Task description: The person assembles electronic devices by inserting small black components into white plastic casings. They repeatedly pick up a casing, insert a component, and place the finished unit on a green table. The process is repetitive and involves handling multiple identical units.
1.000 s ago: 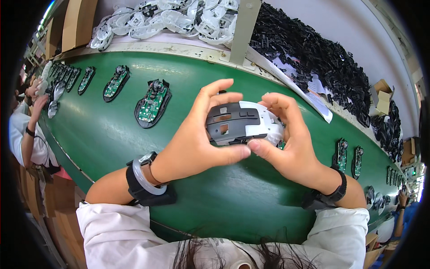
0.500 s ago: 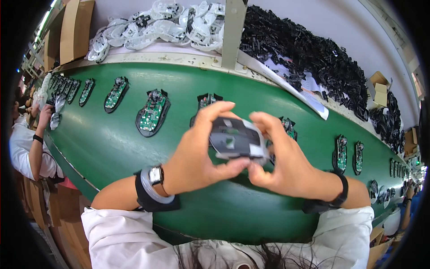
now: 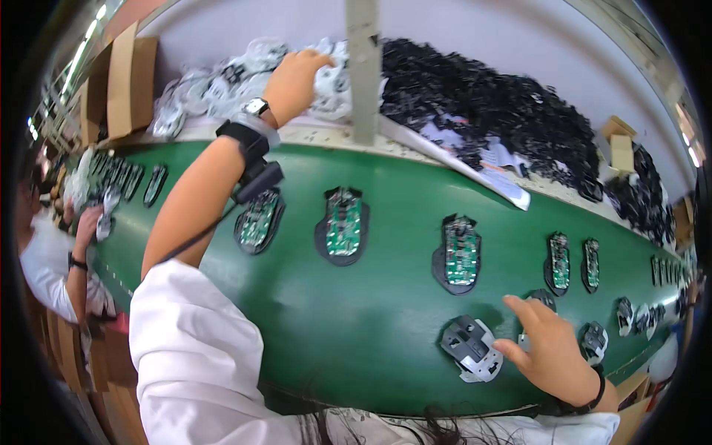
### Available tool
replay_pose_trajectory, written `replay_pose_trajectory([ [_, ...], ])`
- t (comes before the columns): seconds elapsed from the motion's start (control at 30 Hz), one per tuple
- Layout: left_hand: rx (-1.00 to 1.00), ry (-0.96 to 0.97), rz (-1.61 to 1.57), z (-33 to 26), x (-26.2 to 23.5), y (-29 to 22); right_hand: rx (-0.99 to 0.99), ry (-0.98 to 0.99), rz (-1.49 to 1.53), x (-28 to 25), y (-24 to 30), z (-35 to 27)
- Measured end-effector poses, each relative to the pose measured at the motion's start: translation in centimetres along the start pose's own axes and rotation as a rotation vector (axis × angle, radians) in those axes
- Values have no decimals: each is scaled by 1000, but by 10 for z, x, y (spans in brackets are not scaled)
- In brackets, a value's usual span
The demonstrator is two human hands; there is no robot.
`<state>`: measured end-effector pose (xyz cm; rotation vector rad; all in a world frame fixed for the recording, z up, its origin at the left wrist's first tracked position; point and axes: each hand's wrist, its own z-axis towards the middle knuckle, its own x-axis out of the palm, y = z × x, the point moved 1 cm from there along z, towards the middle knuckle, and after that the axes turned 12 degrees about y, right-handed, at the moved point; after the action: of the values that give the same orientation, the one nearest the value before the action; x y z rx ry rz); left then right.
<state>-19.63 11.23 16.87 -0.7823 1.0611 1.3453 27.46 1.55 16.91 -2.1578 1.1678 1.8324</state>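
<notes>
My left hand (image 3: 294,83) is stretched far forward over a heap of white plastic shells (image 3: 208,89) on the ledge behind the bench. Its fingers reach out, slightly blurred, and no part shows in them. At the lower right, my right hand (image 3: 549,352) hovers above the green bench (image 3: 348,319), thumb and fingers spread apart. Left of its thumb lies a dark grey and white computer-mouse housing (image 3: 471,347). Another housing (image 3: 544,298) is partly hidden behind that hand. Dark mouse bases with green circuit boards (image 3: 461,256) stand in a row beyond.
A large heap of small black plastic parts (image 3: 489,111) covers the ledge right of a metal post (image 3: 363,74). Cardboard boxes (image 3: 132,85) stand at the far left. A co-worker's hand (image 3: 87,221) works at the left edge. More housings (image 3: 593,341) lie at the right.
The mouse housing that both hands held is out of them, and one like it lies by my right hand. My left hand has moved forward to the white heap; my right moved right and down.
</notes>
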Motion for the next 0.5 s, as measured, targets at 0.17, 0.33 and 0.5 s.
replay_pose_trajectory([
  [0.17,-113,441,215,8,69,51,-9,-66,-55,-5,-11,-2],
  [0.33,-57,360,118,4,68,39,13,-140,-92,-15,-23,3],
  [0.5,-76,336,116,-21,50,20,22,-377,57,-38,-85,68],
])
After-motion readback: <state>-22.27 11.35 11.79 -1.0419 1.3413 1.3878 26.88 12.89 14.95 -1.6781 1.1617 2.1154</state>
